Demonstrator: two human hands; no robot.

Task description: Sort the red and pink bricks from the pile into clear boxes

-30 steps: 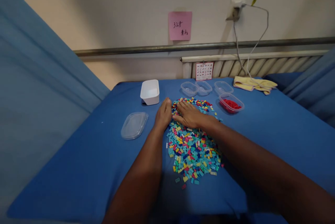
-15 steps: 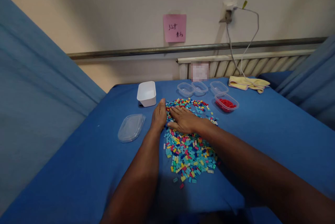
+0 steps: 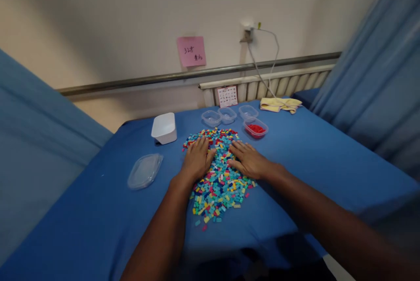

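A loose spread of small toy building bricks [image 3: 218,189], in turquoise, yellow, red, dark blue and other colours, lies on the blue cloth. My left hand [image 3: 197,158] rests palm down on the left side of the spread, fingers stretched forward and thumb out to the right. On the right side, my right hand [image 3: 247,158] lies flat over the edge of the bricks with its fingers apart. Neither hand grips anything. Bricks show in the gap between the hands; those under the palms are hidden. Beyond my right hand, a clear plastic tub holds red pieces [image 3: 256,130].
Behind the bricks stand three clear tubs [image 3: 211,118] and a small printed card [image 3: 227,96]. A white box [image 3: 164,128] and a clear lid [image 3: 145,171] are at left. A yellow cloth [image 3: 280,105] lies at back right. Blue curtains [image 3: 364,62] hang on both sides.
My right hand has moved right, away from my left hand. My left hand has turned from upright on its edge to palm down on the bricks. The camera view has shifted right.
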